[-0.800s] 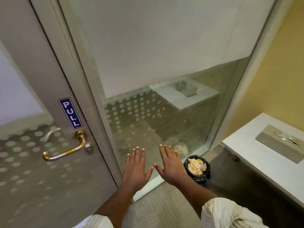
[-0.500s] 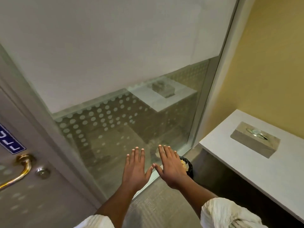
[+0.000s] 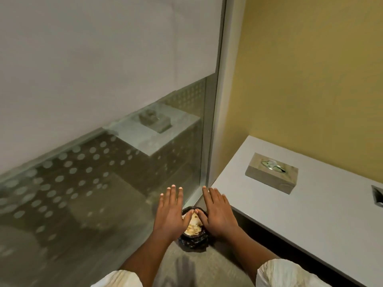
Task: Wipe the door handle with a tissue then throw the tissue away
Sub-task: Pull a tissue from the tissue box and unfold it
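Note:
My left hand and my right hand are held out flat, palms down, fingers spread, thumbs nearly touching, with nothing in them. Below and between them on the floor stands a small bin with a black liner holding crumpled pale tissues. A beige tissue box lies on the white counter to the right, a tissue showing in its slot. The door and its handle are out of view.
A frosted glass panel with a dotted band fills the left and reflects the counter and box. Its metal frame post meets a yellow wall. A dark recess is at the counter's right edge. Carpet lies underfoot.
The view has swung right: the door with its brass handle and PULL sign has left the frame, and the counter and tissue box have come closer to centre. Both hands keep the same flat pose.

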The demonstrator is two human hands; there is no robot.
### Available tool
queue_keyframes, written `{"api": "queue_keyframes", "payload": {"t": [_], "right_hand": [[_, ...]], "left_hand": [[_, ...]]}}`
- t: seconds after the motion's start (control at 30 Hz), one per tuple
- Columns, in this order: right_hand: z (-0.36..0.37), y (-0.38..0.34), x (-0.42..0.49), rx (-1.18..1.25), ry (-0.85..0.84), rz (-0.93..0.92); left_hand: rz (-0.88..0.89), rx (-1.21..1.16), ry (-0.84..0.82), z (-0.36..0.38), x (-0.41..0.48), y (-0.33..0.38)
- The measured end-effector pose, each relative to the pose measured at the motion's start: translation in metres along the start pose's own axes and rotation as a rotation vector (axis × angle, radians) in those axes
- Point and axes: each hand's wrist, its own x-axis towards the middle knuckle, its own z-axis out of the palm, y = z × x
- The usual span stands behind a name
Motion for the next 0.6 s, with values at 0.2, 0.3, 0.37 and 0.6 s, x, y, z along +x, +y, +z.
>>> {"api": "queue_keyframes", "payload": {"t": [0.2, 0.3, 0.37, 0.6], "right_hand": [[-0.009, 0.054, 0.034, 0.042, -0.005, 0.160], [-0.012, 0.081, 0.055, 0.057, 0.008, 0.240], [-0.013, 0.100, 0.068, 0.074, 0.027, 0.299], [-0.023, 0.160, 0.090, 0.085, 0.012, 0.405]], "left_hand": [[0.108, 0.045, -0.030, 0.019, 0.085, 0.022], [0.166, 0.062, -0.038, 0.028, 0.129, 0.037], [0.205, 0.074, -0.046, 0.034, 0.158, 0.049], [0.275, 0.093, -0.138, 0.059, 0.215, 0.096]]}}
